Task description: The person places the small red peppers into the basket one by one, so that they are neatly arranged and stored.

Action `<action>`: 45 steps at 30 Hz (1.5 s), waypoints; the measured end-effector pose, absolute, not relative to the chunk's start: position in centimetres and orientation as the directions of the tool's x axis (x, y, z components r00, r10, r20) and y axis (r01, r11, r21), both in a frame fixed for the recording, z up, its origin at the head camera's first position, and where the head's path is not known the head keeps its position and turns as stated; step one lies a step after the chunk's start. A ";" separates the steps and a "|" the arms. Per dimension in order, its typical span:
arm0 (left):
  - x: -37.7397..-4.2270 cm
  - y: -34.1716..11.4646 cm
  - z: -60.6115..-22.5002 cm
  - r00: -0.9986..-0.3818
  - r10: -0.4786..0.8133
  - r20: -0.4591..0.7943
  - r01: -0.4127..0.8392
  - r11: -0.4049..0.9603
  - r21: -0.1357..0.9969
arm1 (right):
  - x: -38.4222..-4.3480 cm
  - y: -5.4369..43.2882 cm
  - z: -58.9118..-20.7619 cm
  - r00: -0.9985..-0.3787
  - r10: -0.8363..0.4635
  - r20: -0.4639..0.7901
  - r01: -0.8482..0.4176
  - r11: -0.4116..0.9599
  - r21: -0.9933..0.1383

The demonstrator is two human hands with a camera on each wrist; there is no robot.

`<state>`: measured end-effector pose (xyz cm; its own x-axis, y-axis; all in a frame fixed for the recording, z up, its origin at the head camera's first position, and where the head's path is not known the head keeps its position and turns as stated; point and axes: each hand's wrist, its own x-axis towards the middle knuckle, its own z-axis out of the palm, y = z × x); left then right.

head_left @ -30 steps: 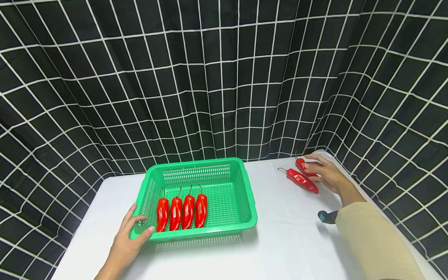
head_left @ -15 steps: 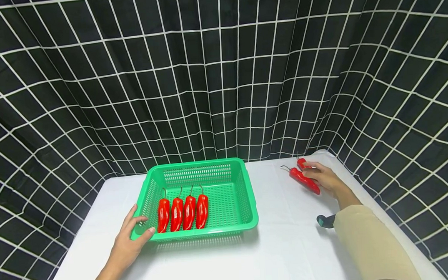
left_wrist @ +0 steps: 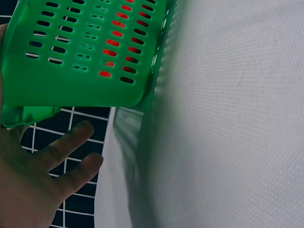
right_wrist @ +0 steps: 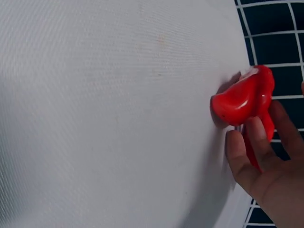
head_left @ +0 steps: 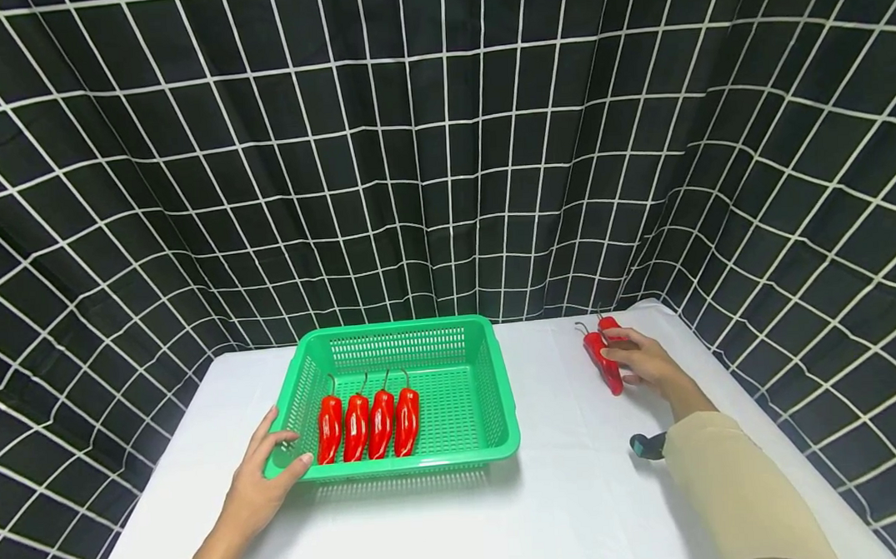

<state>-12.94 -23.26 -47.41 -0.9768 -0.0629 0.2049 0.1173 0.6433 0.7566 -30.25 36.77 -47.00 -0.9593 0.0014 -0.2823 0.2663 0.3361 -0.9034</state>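
In the head view, my left hand [head_left: 257, 480] holds the near left corner of a green plastic basket [head_left: 463, 457], thumb on the front rim and a finger bent over the left rim. Below that grip, other fingers extend outside the basket in the left wrist view. Several glossy red chili peppers [head_left: 357, 428] with thin stems lie side by side inside. At the right, my right hand [head_left: 647, 364] grips a red chili pepper [head_left: 600, 358] on the white table. A second red pepper [head_left: 610, 323] lies right behind it, partly hidden by the fingers.
White cloth covers the table [head_left: 548, 509]. A black curtain with white grid lines [head_left: 442, 146] stands along the back and both sides. A small dark device [head_left: 648, 446] sits at my right sleeve.
My right hand has come down onto the nearer loose pepper and turned it from slanting to more upright, closer to the other one. The left hand stays on the basket corner.
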 end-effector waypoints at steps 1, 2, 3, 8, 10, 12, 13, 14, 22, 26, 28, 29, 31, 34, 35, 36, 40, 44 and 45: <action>-13.0 -23.3 -47.4 -0.977 -0.062 0.203 0.117 0.643 0.757 | -30.2 36.7 -47.1 -0.960 0.005 -0.281 0.266 0.342 -0.901; -13.0 -23.2 -47.4 -0.978 -0.061 0.201 0.116 0.643 0.757 | -30.3 36.7 -47.1 -0.960 0.009 -0.279 0.265 0.349 -0.899; -13.0 -23.2 -47.4 -0.978 -0.061 0.200 0.114 0.643 0.758 | -30.3 36.7 -47.2 -0.961 0.012 -0.278 0.264 0.351 -0.898; -13.0 -23.1 -47.3 -0.980 -0.061 0.188 0.105 0.646 0.756 | -30.3 36.5 -47.5 -0.963 0.025 -0.269 0.256 0.400 -0.880; -13.0 -23.1 -47.3 -0.981 -0.061 0.184 0.101 0.650 0.753 | -30.3 36.4 -47.6 -0.963 0.028 -0.269 0.256 0.421 -0.870; -13.0 -23.1 -47.3 -0.981 -0.063 0.186 0.101 0.651 0.752 | -30.4 36.2 -47.7 -0.962 0.028 -0.270 0.255 0.430 -0.866; -13.0 -23.1 -47.3 -0.980 -0.063 0.188 0.102 0.651 0.752 | -30.4 36.1 -47.8 -0.963 0.026 -0.269 0.253 0.436 -0.864; -12.9 -23.1 -47.3 -0.979 -0.063 0.192 0.106 0.648 0.754 | -30.5 36.0 -47.9 -0.963 0.021 -0.267 0.249 0.439 -0.863; -12.9 -23.2 -47.4 -0.977 -0.062 0.203 0.117 0.641 0.758 | -31.2 35.4 -48.5 -0.966 0.021 -0.257 0.229 0.526 -0.819; -12.9 -23.1 -47.4 -0.978 -0.063 0.199 0.112 0.644 0.757 | -31.3 35.1 -48.6 -0.969 0.011 -0.247 0.208 0.581 -0.787; -12.9 -23.1 -47.4 -0.979 -0.065 0.193 0.106 0.648 0.754 | -31.3 34.9 -48.5 -0.970 0.008 -0.242 0.197 0.605 -0.771; -12.9 -23.1 -47.4 -0.980 -0.066 0.189 0.102 0.650 0.753 | -31.3 34.8 -48.5 -0.972 0.004 -0.236 0.188 0.613 -0.768; -13.0 -23.1 -47.4 -0.981 -0.068 0.181 0.094 0.653 0.752 | -31.3 34.6 -48.5 -0.974 0.004 -0.227 0.180 0.626 -0.759; -13.0 -23.0 -47.3 -0.983 -0.070 0.172 0.086 0.654 0.752 | -31.4 34.3 -48.7 -0.979 0.017 -0.204 0.164 0.660 -0.733; -13.0 -23.0 -47.3 -0.983 -0.070 0.170 0.083 0.654 0.752 | -31.5 34.3 -48.7 -0.980 0.022 -0.197 0.160 0.674 -0.721; -13.0 -23.0 -47.3 -0.983 -0.070 0.169 0.083 0.654 0.752 | -31.5 34.3 -48.8 -0.981 0.031 -0.193 0.162 0.688 -0.707; -13.1 -23.0 -47.2 -0.983 -0.070 0.168 0.082 0.653 0.753 | -31.7 34.4 -49.0 -0.980 0.063 -0.189 0.178 0.705 -0.686; -13.0 -23.0 -47.2 -0.983 -0.068 0.171 0.086 0.651 0.754 | -31.8 34.7 -49.2 -0.976 0.092 -0.200 0.208 0.673 -0.709; -13.0 -23.0 -47.2 -0.983 -0.069 0.171 0.086 0.652 0.753 | -31.8 34.8 -49.2 -0.975 0.098 -0.202 0.215 0.665 -0.715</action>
